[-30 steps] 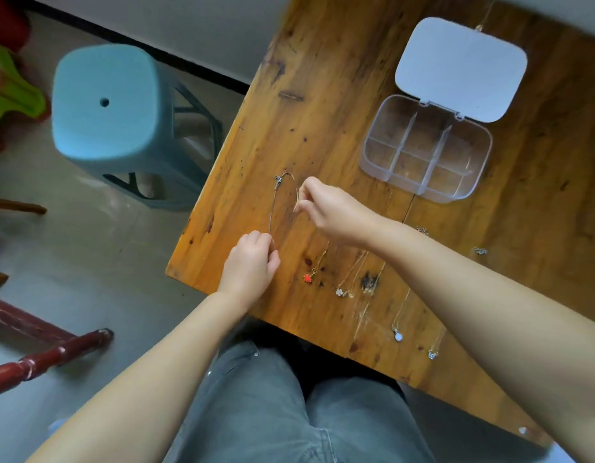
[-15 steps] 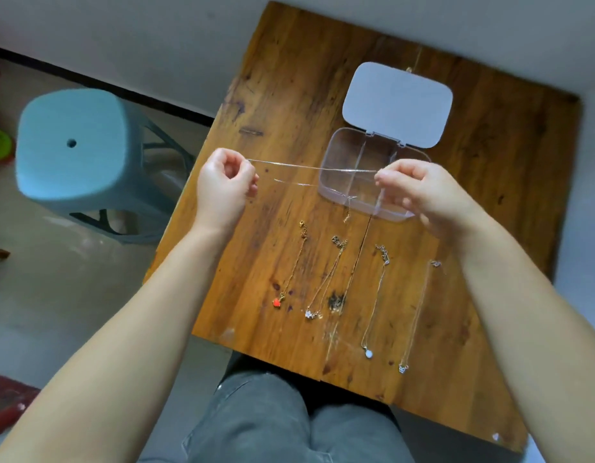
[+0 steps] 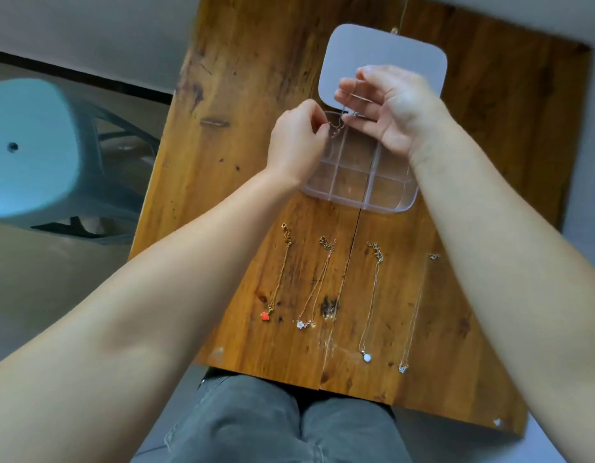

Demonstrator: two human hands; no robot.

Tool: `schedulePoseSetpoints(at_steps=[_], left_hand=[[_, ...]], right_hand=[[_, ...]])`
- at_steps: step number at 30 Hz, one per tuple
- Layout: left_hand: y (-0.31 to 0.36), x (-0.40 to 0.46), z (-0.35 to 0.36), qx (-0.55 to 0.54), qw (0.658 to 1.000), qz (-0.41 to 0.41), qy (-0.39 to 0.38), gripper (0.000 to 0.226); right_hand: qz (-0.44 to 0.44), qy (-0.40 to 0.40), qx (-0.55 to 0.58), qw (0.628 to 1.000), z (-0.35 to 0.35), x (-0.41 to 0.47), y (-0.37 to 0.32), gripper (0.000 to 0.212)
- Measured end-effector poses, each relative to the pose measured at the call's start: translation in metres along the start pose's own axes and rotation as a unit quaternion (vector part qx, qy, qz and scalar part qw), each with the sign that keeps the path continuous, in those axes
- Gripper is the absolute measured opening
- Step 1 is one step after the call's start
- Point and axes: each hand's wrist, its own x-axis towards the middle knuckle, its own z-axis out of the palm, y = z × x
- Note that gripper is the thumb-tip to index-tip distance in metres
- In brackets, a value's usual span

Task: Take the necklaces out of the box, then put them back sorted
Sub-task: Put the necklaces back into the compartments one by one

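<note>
Landmark for this report: the clear box on the wooden table.

Nearest the wearer, on the near side of the box, four necklaces lie straight and parallel, clasps toward the box, pendants toward the table's near edge. Judged purpose: laid out apart so each can be told from the others and none tangle. From left: the red-heart necklace, the flower-pendant necklace, the white-drop necklace and the small silver-pendant necklace. A fainter thread along the table's centre seam may be another chain; cannot tell.

The box shows six compartments, three across by two deep. Those in view look empty; the far ones are partly hidden by the hands. Its lid lies open flat on the far side, leaving the compartments free to load.

Over the box's far-left compartments, the left hand is closed in a pinch on the held necklace. The right hand, palm up and fingers half curled, has the chain gathered across it. Judged purpose: bunching the chain small enough for one compartment. Count in hand: one.
</note>
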Motion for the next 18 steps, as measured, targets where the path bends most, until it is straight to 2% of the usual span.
schedulePoseSetpoints(at_steps=[4, 7, 9, 12, 13, 15, 18], left_hand=[[-0.012, 0.016, 0.011, 0.169, 0.981, 0.097, -0.017, 0.013], [-0.023, 0.021, 0.012, 0.236, 0.959, 0.152, -0.041, 0.017], [-0.028, 0.02, 0.009, 0.25, 0.95, 0.18, -0.056, 0.018], [-0.035, 0.003, -0.002, 0.225, 0.949, 0.211, -0.065, 0.02], [-0.039, -0.007, -0.007, 0.209, 0.954, 0.208, -0.06, 0.019], [-0.049, -0.035, -0.018, 0.172, 0.969, 0.168, -0.046, 0.013], [-0.071, -0.096, -0.031, 0.144, 0.983, 0.077, -0.08, 0.007]], right_hand=[[0.045, 0.012, -0.02, 0.999, 0.003, 0.024, 0.017, 0.014], [0.057, 0.024, -0.089, 0.994, 0.001, 0.033, 0.029, 0.017], [0.045, 0.031, -0.2, 0.978, -0.003, 0.033, 0.034, 0.013], [-0.024, 0.062, -0.388, 0.919, -0.008, 0.023, 0.037, 0.021], [-0.054, 0.076, -0.412, 0.907, -0.009, 0.014, 0.036, 0.022], [-0.101, 0.068, -0.404, 0.906, -0.006, -0.008, 0.042, 0.018], [-0.105, -0.041, -0.431, 0.895, 0.007, -0.045, 0.073, 0.015]])
